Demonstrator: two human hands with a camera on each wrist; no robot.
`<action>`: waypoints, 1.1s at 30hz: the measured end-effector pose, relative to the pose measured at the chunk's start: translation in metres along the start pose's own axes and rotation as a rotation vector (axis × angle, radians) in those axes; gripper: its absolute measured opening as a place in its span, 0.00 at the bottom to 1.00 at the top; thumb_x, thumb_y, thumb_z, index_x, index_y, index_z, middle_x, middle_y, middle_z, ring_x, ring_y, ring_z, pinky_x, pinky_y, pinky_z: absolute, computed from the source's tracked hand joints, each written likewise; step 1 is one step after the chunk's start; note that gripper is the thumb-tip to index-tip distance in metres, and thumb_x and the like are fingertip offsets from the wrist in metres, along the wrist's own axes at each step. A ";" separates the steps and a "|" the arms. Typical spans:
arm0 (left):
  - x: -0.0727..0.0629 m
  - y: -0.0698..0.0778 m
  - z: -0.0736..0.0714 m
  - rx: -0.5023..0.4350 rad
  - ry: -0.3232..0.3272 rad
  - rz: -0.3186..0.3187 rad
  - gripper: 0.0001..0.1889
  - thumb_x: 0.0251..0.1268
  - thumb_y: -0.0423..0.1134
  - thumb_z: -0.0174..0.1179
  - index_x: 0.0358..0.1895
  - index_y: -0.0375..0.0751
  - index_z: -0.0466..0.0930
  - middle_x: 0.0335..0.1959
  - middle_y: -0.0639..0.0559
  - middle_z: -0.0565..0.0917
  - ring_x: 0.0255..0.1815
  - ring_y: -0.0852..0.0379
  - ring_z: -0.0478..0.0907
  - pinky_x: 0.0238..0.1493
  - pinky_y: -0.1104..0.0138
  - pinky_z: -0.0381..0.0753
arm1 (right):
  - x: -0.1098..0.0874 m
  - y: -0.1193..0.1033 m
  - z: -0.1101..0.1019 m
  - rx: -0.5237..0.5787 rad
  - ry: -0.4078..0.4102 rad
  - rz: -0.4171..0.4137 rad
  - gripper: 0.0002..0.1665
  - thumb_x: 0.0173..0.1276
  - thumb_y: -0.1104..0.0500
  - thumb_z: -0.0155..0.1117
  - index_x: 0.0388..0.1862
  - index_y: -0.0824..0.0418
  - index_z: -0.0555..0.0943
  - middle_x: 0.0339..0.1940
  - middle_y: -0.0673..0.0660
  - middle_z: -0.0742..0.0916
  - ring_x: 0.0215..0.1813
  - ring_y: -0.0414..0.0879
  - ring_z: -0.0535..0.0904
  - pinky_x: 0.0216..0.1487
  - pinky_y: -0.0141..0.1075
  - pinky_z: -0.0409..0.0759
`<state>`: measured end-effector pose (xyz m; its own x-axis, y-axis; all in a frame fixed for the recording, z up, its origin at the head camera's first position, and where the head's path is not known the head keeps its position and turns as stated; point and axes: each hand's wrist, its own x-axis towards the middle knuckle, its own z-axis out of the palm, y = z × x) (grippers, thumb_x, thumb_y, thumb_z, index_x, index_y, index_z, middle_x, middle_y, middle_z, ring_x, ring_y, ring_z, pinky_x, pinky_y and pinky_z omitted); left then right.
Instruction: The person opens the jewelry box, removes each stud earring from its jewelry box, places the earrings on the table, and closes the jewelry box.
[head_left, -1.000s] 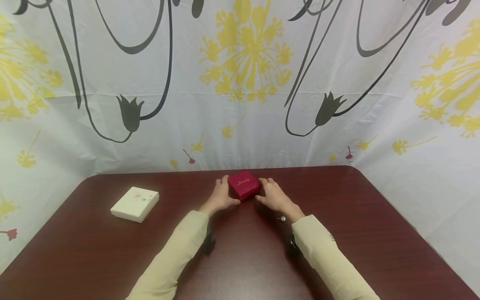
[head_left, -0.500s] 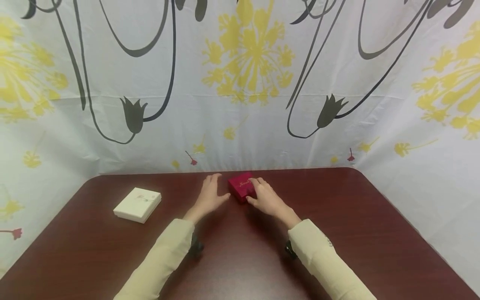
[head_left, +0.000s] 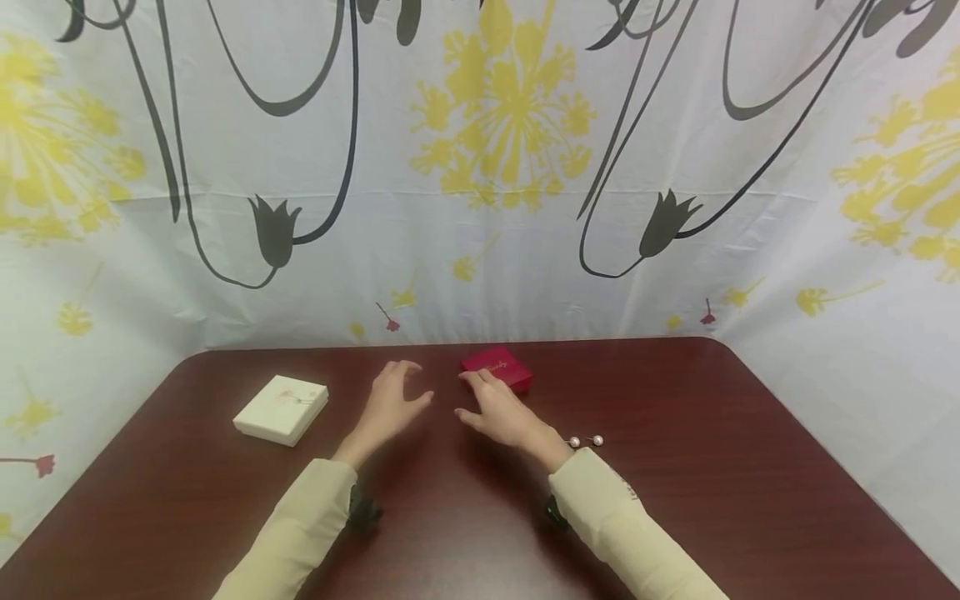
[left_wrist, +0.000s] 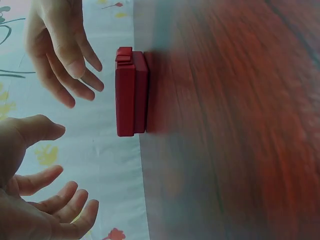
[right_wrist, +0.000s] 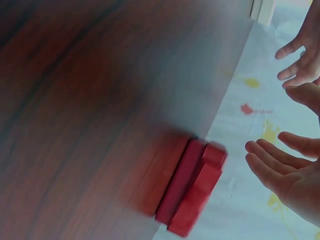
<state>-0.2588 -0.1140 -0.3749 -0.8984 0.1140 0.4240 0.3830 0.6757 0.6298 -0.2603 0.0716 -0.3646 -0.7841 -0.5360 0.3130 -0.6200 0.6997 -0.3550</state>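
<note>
A small red box (head_left: 512, 364) with gold lettering on its lid sits closed near the back edge of the table; the left wrist view shows a bow on the red box (left_wrist: 125, 95). My right hand (head_left: 506, 414) hovers in front of it, fingers spread and bent, partly covering it in the head view and holding nothing. To the left, my left hand (head_left: 384, 410) is raised above the table, thumb and fingers apart around nothing. Two pearl stud earrings (head_left: 597, 440) lie on the table beside my right wrist.
A flat white box (head_left: 279, 408) with a flower print stands on the left of the dark wooden table (head_left: 450, 533). Behind the table hangs a white curtain (head_left: 390, 250) with flower patterns.
Both hands have moved left. My left hand has come away from the red box, while my right hand has passed across its front. Both pearl earrings now show beside my right wrist.
</note>
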 end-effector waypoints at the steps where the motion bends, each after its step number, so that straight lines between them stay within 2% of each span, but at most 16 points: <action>1: -0.001 -0.001 -0.001 0.003 0.001 -0.002 0.20 0.47 0.34 0.64 0.44 0.29 0.73 0.42 0.37 0.75 0.45 0.42 0.71 0.46 0.53 0.70 | 0.001 -0.002 0.002 -0.001 -0.003 -0.012 0.30 0.56 0.57 0.64 0.55 0.70 0.68 0.49 0.65 0.76 0.50 0.55 0.74 0.52 0.42 0.72; 7: -0.008 -0.012 -0.012 0.009 0.001 -0.015 0.18 0.46 0.34 0.64 0.42 0.30 0.73 0.42 0.36 0.75 0.44 0.41 0.72 0.44 0.53 0.71 | 0.007 -0.016 0.012 0.006 -0.050 -0.040 0.30 0.57 0.56 0.63 0.54 0.70 0.68 0.48 0.64 0.76 0.47 0.52 0.76 0.47 0.39 0.75; 14: -0.016 -0.028 -0.029 0.057 0.000 -0.026 0.18 0.47 0.35 0.63 0.42 0.29 0.74 0.41 0.37 0.75 0.42 0.42 0.72 0.43 0.53 0.71 | 0.014 -0.031 0.023 0.008 -0.139 -0.005 0.31 0.58 0.54 0.62 0.57 0.68 0.68 0.52 0.61 0.75 0.49 0.49 0.75 0.47 0.36 0.75; 23: -0.026 -0.043 -0.052 0.101 0.007 -0.078 0.18 0.49 0.35 0.62 0.43 0.28 0.73 0.40 0.35 0.74 0.42 0.40 0.73 0.44 0.53 0.72 | 0.021 -0.042 0.038 0.014 -0.173 0.026 0.31 0.58 0.52 0.61 0.57 0.67 0.68 0.51 0.60 0.76 0.50 0.49 0.74 0.50 0.36 0.73; 33: -0.036 -0.057 -0.077 0.141 0.038 -0.110 0.18 0.51 0.33 0.60 0.44 0.26 0.71 0.40 0.32 0.74 0.42 0.39 0.72 0.43 0.51 0.71 | 0.032 -0.052 0.049 -0.004 -0.227 0.019 0.31 0.59 0.50 0.61 0.57 0.65 0.69 0.52 0.59 0.76 0.52 0.48 0.72 0.51 0.37 0.72</action>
<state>-0.2318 -0.2125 -0.3755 -0.9236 0.0082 0.3832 0.2465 0.7782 0.5775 -0.2545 -0.0055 -0.3792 -0.7824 -0.6149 0.0994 -0.6051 0.7125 -0.3553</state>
